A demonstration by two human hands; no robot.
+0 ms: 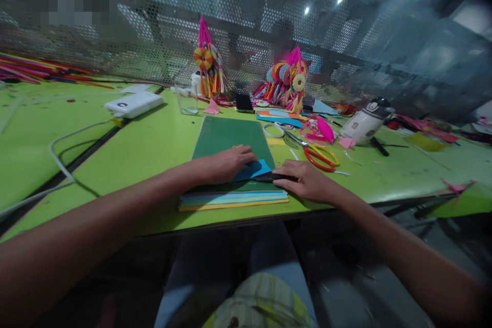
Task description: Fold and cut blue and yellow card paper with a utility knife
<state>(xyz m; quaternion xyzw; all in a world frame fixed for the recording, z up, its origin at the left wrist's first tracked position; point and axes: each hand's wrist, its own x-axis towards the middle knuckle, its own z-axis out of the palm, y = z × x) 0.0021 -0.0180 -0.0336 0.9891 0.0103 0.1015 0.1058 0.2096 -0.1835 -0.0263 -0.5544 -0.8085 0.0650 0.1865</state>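
Note:
My left hand (228,164) presses a blue sheet of paper (261,166) down with its fingers, covering part of it. In my right hand (307,180) is a slim black craft knife (269,177), its tip pointing left along the paper's lower edge. Both hands rest over a dark green cutting mat (232,133). Just below them, near the table's front edge, lie several paper strips (234,200) in blue, pale green and orange, side by side.
Right of the mat are red-and-yellow-handled scissors (319,158), a roll of tape (274,130) and coloured papers (280,118). Behind stand a glass (187,102), a phone (244,102) and hanging tassels (209,66). A white flask (363,123) is at right; a white power bank (134,104) with cable lies left.

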